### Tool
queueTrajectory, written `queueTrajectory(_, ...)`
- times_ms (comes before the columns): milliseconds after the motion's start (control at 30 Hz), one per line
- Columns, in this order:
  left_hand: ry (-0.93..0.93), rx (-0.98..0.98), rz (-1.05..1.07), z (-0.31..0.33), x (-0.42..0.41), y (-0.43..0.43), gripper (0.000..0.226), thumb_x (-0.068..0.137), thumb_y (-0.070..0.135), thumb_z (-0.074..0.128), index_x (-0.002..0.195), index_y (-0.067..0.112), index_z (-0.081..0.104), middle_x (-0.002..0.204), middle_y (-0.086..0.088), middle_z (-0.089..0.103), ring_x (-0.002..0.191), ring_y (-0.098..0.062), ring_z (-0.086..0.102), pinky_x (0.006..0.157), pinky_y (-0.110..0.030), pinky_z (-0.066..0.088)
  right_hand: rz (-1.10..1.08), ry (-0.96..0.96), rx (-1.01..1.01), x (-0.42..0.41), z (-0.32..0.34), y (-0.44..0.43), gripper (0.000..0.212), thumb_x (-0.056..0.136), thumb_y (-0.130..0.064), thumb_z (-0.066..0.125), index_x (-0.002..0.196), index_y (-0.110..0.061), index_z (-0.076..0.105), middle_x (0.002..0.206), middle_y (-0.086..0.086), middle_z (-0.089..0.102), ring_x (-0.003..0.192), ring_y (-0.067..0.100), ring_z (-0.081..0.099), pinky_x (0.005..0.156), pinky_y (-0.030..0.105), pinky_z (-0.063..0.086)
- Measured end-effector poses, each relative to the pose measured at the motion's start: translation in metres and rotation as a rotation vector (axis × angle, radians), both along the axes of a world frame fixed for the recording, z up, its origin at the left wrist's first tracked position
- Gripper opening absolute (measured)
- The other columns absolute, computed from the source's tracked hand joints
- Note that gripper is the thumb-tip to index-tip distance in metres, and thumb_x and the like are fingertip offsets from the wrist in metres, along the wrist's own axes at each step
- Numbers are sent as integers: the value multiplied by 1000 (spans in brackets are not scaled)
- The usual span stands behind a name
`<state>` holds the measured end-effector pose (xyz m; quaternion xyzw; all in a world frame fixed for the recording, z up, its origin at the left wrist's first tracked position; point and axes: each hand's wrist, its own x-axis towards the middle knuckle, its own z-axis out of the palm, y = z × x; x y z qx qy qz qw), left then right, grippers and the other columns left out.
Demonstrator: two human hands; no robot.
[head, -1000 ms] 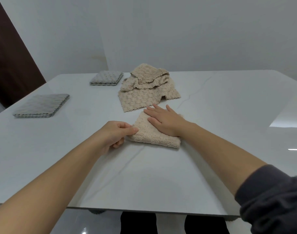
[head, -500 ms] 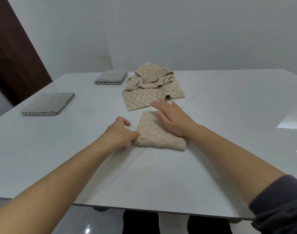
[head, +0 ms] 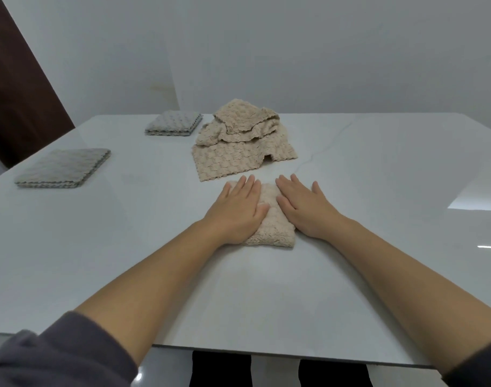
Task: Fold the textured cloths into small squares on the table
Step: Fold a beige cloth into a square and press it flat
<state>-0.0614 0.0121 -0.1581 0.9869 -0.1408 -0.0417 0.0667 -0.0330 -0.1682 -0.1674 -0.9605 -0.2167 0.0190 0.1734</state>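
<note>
Beige folded cloth (head: 272, 230) (both hands flat on it).

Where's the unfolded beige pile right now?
In the head view, the beige pile sits mid-table, just beyond the folded cloth pressed under the left hand and right hand, with a grey stack close on its left.

I see a soft dark-grey left sleeve (head: 57, 356) and a matching right sleeve (head: 481, 370), bunched near the elbows; forearms are bare down to the left hand (head: 236, 210) and right hand (head: 303, 208). Under the near edge of the table (head: 266, 303), two black trouser legs (head: 221, 370), I think.
</note>
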Motion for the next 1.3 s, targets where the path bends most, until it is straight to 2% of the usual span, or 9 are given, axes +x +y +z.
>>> queueTrajectory(100,-3,-7,63,1,-3,-1,62,103,43,13,154,11,-2,162,-4,-8,148,-16,-10,120,-37,-7,4,-7,-87,4,4,4,55,105,-36,19,155,-16,12,163,-2,7,150,16,0,119,50,-2)
queueTrajectory(167,-1,-19,134,-1,-5,-2,62,103,43,13,154,10,-1,162,-5,-6,148,-17,-9,120,-38,-7,-19,4,50,2,7,4,55,105,-37,24,155,-16,14,163,-1,9,150,16,3,121,45,1)
queueTrajectory(233,1,-21,203,-1,-7,-2,63,102,43,12,154,9,-1,162,-7,-5,149,-19,-8,120,-40,-7,-85,7,287,-4,11,1,51,104,-34,33,151,-15,28,158,1,27,145,17,22,118,35,17)
queueTrajectory(300,2,-44,235,2,-6,-1,63,103,43,12,153,8,0,162,-8,-5,149,-20,-8,120,-41,-7,-179,4,453,-12,15,-3,40,101,-28,42,140,-18,46,137,0,53,122,15,51,98,26,37)
queueTrajectory(400,-42,-68,225,8,1,6,62,103,42,11,154,8,0,162,-7,-7,148,-19,-10,119,-42,-9,-270,210,686,-22,25,-9,25,95,-18,48,118,-20,58,99,-2,68,73,12,66,62,23,42)
queueTrajectory(500,-29,-46,228,4,5,12,62,103,42,11,153,9,-2,162,-6,-9,148,-18,-12,120,-43,-9,-292,467,860,-31,31,-11,21,95,-14,48,114,-16,56,92,5,69,53,16,59,47,25,40)
queueTrajectory(633,-29,-43,240,-3,5,11,62,103,42,12,153,8,1,162,-7,-6,148,-19,-10,120,-44,-6,-272,599,838,-35,37,-12,23,98,-19,47,119,-17,53,93,9,63,48,18,55,41,24,36)
queueTrajectory(967,-50,-39,249,-7,9,11,62,102,43,14,154,9,2,162,-7,-3,149,-19,-9,120,-45,-6,7,902,868,-52,38,-1,68,96,-20,51,151,-44,17,152,17,34,64,25,71,43,23,46)
queueTrajectory(1300,-54,-40,242,-6,7,12,62,102,43,13,154,9,3,162,-6,-2,149,-19,-8,120,-46,-5,-78,884,869,-46,45,-17,54,96,-17,48,145,-36,35,118,11,53,39,16,43,39,23,35)
